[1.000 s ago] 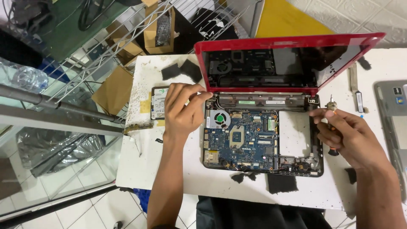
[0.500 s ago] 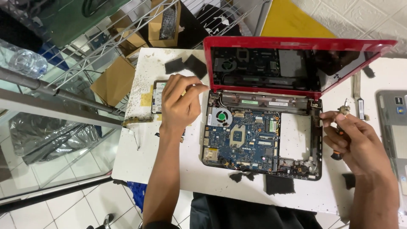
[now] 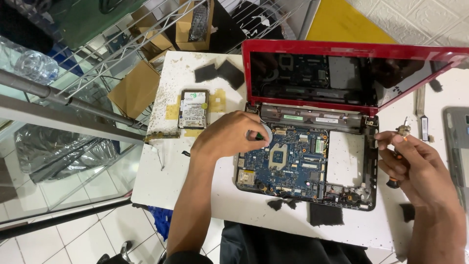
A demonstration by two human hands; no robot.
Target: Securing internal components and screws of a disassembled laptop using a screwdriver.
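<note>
1. White and speckled with dark flecks, the worktable [image 3: 195, 161] fills the middle of my view, with pale floor tiles below it and a wire rack off to the upper left.
2. I see my left hand [image 3: 229, 137] curled over the upper left corner of the blue circuit board [image 3: 288, 159], fingers bent around a small round fan [image 3: 265, 133] that peeks out grey beside the fingertips. It grips narrowly; I cannot tell whether the fan is lifted clear of the board or resting on it.
3. My right hand [image 3: 415, 166] hovers just off the right edge of the laptop base [image 3: 351, 195], fingers pinched together. A tool with an orange and black handle [image 3: 394, 182] lies inside the palm, mostly hidden, and a small metal part [image 3: 403, 129] sits at the fingertips; whether it is held or lying on the table I cannot tell.
4. That opened laptop sits in the middle of the table, its keyboard cover gone and the board bare, with a white panel [image 3: 344, 159] to the board's right.
5. Its red lid [image 3: 351, 68] stands open behind the base, dark screen facing me.
6. A bare hard drive [image 3: 193, 108] lies flat on yellow tape, well left of the laptop.
7. Black foam pieces [image 3: 217, 73] are scattered above the drive, and more lie along the table's near edge.
8. Cardboard boxes [image 3: 134, 90] rest beyond the table's left side.
</note>
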